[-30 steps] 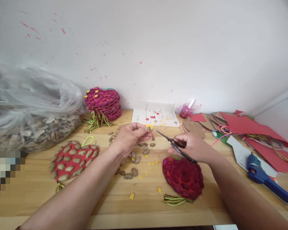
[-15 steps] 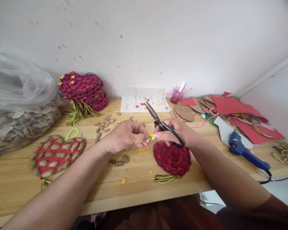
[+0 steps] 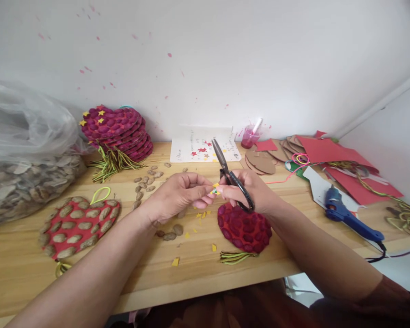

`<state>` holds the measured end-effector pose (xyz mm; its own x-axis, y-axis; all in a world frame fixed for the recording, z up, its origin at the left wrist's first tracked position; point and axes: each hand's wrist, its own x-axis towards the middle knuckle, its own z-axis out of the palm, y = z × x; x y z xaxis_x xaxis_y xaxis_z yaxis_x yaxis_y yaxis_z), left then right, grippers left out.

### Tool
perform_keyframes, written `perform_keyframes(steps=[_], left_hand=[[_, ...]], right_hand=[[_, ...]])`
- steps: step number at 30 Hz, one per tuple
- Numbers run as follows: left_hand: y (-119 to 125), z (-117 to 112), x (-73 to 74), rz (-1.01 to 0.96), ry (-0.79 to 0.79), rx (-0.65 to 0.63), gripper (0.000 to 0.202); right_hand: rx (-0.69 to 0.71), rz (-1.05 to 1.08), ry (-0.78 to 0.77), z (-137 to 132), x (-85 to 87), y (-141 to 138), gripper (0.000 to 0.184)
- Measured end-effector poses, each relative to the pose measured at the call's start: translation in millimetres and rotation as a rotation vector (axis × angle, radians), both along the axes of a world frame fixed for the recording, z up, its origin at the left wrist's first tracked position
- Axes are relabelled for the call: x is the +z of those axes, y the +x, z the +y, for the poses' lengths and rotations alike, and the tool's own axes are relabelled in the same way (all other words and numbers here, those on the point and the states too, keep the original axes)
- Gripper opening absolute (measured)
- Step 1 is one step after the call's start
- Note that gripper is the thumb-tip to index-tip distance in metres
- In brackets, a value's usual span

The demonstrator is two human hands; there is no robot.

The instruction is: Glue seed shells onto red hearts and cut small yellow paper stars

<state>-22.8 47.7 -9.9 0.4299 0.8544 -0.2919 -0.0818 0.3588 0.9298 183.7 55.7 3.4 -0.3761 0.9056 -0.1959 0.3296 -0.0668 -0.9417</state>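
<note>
Fingertips of my left hand [image 3: 181, 193] are closed in a pinch on a small yellow paper piece [image 3: 216, 186] with a green mark. My right hand [image 3: 256, 187] is closed too, its thumb and finger meeting at the same piece. Black-handled scissors [image 3: 220, 152] hang in the right hand, blades pointing up and away. Below the hands lie yellow paper scraps [image 3: 203, 215]. Under my right hand sits a magenta-painted peanut-covered decoration [image 3: 244, 230] with a green yarn tassel [image 3: 237, 258]; its upper part is hidden.
At left are a plastic bag [image 3: 30, 173] of peanut shells, an unpainted peanut heart [image 3: 78, 223] and a stack of magenta hearts [image 3: 119, 127]. A paper sheet [image 3: 181, 148] with stars and a paint cup [image 3: 250, 136] stand behind. A blue glue gun [image 3: 351, 221] lies right.
The scissors have swung slightly, their blades now a little further right and higher. Both hands stay pinched together around the yellow piece, which looks turned. The view has shifted slightly.
</note>
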Motion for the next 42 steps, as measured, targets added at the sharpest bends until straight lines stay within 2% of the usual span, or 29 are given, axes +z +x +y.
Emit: perform_keyframes(steps=[5,13,24,29,34,38,42], left_hand=[[4,-2,-1.3,-0.128,-0.063,0.106,0.031],[14,-9,-2.7,-0.142,-0.049,0.225,0.029],[21,-12,-3.8,-0.093,0.022,0.308,0.028],[17,-9,-2.2,-0.022,0.047,0.31,0.03],[1,1,4.7,-0.045,0.027,0.304,0.026],[-13,9,15.5,-0.093,-0.047,0.327,0.022],[-19,12,20.8,-0.087,-0.092,0.319,0.018]], right_hand=[[-0.101,0.104,-0.001,3,-7.2,-1,0.016],[-0.219,0.132,0.022,-4,-3.9,-11,0.012],[-0.225,0.205,0.05,-8,-9.1,-19,0.019],[-0.13,0.185,0.039,-4,-7.7,-14,0.024],[0.092,-0.023,-0.031,10,1.9,11,0.034],[0.255,-0.163,0.078,22,5.3,32,0.036],[0.387,-0.242,0.09,24,6.7,36,0.035]])
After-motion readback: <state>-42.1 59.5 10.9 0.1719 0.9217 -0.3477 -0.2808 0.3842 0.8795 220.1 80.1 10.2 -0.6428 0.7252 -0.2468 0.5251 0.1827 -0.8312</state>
